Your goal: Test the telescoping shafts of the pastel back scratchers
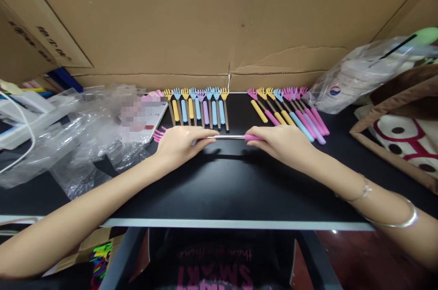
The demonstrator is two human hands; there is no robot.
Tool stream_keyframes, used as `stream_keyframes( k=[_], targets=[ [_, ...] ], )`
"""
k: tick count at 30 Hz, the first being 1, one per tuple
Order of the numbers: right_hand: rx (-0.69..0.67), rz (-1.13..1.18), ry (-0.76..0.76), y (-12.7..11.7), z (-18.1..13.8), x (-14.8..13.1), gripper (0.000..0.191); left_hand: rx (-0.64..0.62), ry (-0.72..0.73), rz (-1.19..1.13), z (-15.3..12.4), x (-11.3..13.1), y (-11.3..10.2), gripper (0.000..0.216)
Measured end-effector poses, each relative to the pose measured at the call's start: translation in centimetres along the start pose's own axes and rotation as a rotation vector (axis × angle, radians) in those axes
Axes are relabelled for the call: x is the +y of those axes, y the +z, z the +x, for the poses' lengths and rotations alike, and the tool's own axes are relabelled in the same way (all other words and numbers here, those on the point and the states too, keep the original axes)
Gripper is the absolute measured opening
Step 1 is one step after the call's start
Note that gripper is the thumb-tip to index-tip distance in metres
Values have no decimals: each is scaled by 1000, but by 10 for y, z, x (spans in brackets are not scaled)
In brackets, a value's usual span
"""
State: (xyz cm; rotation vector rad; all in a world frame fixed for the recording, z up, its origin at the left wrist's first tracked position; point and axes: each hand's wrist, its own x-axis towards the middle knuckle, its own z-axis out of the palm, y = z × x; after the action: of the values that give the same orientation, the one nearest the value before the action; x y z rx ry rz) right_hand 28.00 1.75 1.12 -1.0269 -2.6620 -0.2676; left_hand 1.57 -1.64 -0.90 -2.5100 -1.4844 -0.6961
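Both hands hold one pink telescopic back scratcher (227, 137) level over the black table (222, 189). My left hand (181, 142) is closed around the end with the pink claw, which sticks out to the left at the knuckles. My right hand (282, 142) pinches the pink handle end. The metal rod shows between the two hands. Behind them lie two rows of like scratchers: a neat row (198, 110) of yellow, blue and purple ones on the left, and a slanted row (290, 114) of pink, yellow and blue ones on the right.
Crumpled clear plastic bags (78, 135) and a card cover the table's left part. A clear bag (359, 75) and a brown patterned bag (400, 135) sit at the right. A cardboard wall (222, 21) closes off the back. The table's front edge (239, 224) runs below my forearms.
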Motion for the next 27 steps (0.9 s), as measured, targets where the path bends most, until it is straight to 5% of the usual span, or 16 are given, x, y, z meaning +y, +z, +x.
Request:
stream_keyframes(
  k=[6,12,27],
  targets=[
    [-195,244,92,-3,4,1,30,203,183,169,-1,1,1,31],
    [-270,365,89,-5,5,2,36,250,239,236,-2,2,-3,29],
    [-36,1,-7,3,0,-1,33,-73,14,37,-3,3,0,40]
  ],
)
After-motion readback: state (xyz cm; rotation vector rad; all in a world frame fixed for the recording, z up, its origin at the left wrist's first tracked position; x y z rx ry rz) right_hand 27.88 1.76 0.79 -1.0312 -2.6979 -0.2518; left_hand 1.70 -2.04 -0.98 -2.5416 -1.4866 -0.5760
